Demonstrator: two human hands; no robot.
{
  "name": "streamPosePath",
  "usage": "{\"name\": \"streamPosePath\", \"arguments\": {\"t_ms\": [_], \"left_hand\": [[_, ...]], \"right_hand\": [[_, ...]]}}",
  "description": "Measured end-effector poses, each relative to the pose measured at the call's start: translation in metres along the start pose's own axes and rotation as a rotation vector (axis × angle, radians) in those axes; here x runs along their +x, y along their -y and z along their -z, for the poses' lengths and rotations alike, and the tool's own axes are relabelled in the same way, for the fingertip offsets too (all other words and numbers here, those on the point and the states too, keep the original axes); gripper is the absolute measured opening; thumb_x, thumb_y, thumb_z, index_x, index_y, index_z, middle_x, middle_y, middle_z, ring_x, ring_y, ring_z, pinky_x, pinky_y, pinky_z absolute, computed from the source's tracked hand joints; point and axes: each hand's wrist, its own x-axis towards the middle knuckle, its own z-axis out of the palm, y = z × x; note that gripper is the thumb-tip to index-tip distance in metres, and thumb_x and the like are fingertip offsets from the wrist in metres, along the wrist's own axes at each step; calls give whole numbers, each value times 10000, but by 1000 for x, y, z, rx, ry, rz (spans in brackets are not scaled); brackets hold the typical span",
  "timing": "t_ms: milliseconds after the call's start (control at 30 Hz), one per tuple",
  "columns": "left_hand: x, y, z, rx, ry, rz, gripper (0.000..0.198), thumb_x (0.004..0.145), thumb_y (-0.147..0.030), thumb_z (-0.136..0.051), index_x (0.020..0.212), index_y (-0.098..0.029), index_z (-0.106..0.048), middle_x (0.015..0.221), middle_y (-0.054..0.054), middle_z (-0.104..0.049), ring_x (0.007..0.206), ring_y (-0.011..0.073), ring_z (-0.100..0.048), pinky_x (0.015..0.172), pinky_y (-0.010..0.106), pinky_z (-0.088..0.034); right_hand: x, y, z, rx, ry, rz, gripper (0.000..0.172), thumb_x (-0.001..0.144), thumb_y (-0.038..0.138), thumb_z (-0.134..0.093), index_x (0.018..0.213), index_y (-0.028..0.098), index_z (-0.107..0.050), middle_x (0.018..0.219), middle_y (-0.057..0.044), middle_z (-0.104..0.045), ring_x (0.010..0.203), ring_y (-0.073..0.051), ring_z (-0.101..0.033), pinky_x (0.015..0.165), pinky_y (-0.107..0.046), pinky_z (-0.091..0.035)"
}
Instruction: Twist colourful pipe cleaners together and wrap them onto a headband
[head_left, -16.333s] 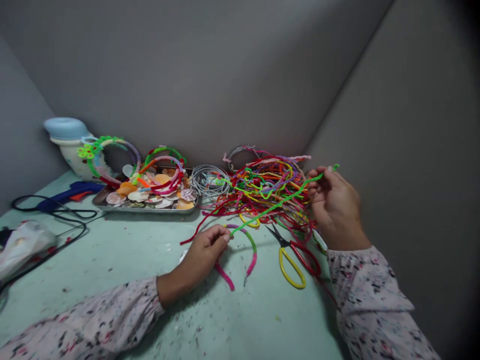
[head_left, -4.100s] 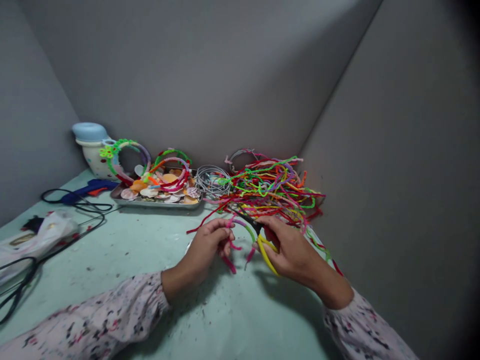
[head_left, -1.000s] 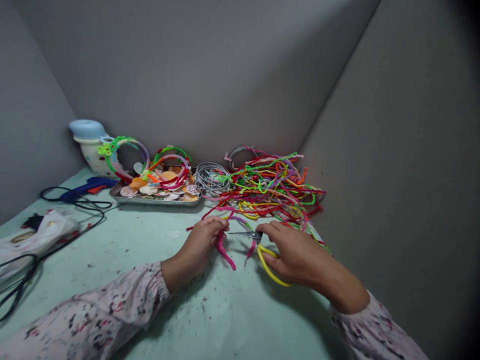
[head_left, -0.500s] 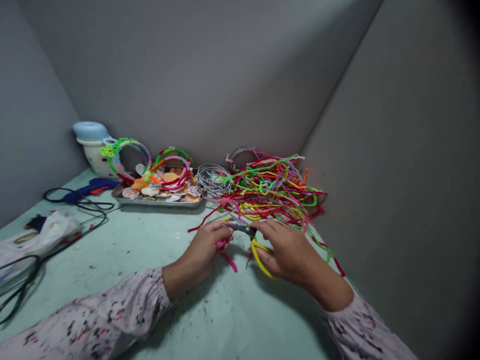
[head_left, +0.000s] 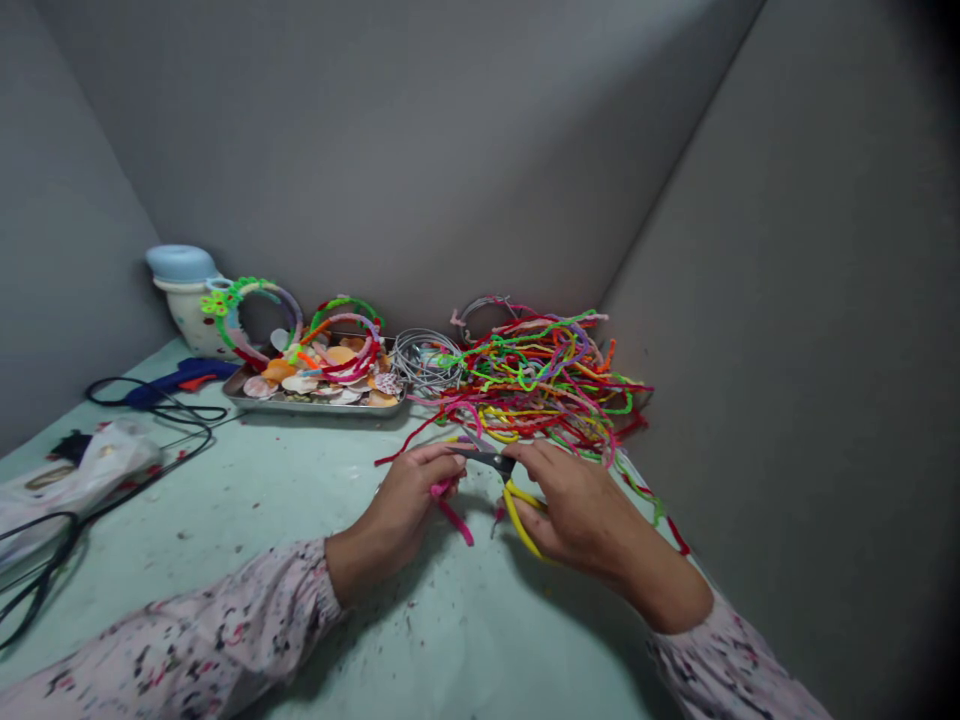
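Observation:
My left hand (head_left: 411,500) pinches a bright pink pipe cleaner (head_left: 455,522), whose loose end hangs down below the fingers. In my right hand (head_left: 581,505) are scissors (head_left: 521,518) with yellow handles and dark blades. The blades are parted and point left, reaching the fingertips of my left hand. Exactly what lies between the blades is too small to make out. Just behind both hands spreads a tangled heap of colourful pipe cleaners (head_left: 555,370).
A metal tray (head_left: 315,405) holds shells and pipe-cleaner-wrapped rings. Coiled grey wire (head_left: 427,360) lies beside it. At the left are a blue glue gun (head_left: 176,380) with a black cord, a white plastic bag (head_left: 97,480) and a light-blue-lidded container (head_left: 191,300). Grey walls enclose the table.
Both hands stay almost in place. The scissors have shifted very slightly, and the pink pipe cleaner remains in my left fingers.

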Motion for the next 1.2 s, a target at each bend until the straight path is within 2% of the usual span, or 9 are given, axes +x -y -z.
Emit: {"name": "streamPosePath", "arguments": {"t_ms": [300, 900, 1200], "left_hand": [[0, 0, 1, 84, -3, -1, 103, 721, -228, -630, 657, -148, -616, 619, -20, -495, 578, 100, -396, 563, 239, -291], [0, 0, 1, 133, -13, -21, 101, 710, -235, -624, 654, -150, -625, 612, -16, -511, 567, 101, -402, 554, 246, -286], [1, 0, 2, 107, 11, -16, 126, 713, -242, -629, 634, -151, -591, 596, -29, -462, 557, 95, -370, 551, 237, -271]], "right_hand": [[-2, 9, 1, -80, 18, -20, 421, 852, 285, -490, 1267, 224, -450, 1077, -76, -612, 926, -225, -601, 753, -324, -441], [-4, 11, 3, -141, 34, -19, 396, 860, 280, -488, 1250, 215, -476, 1030, -77, -632, 850, -202, -615, 656, -284, -408], [-4, 6, 5, -106, 45, -38, 426, 827, 287, -528, 1246, 239, -464, 1058, -65, -636, 906, -217, -613, 708, -298, -413]]}}
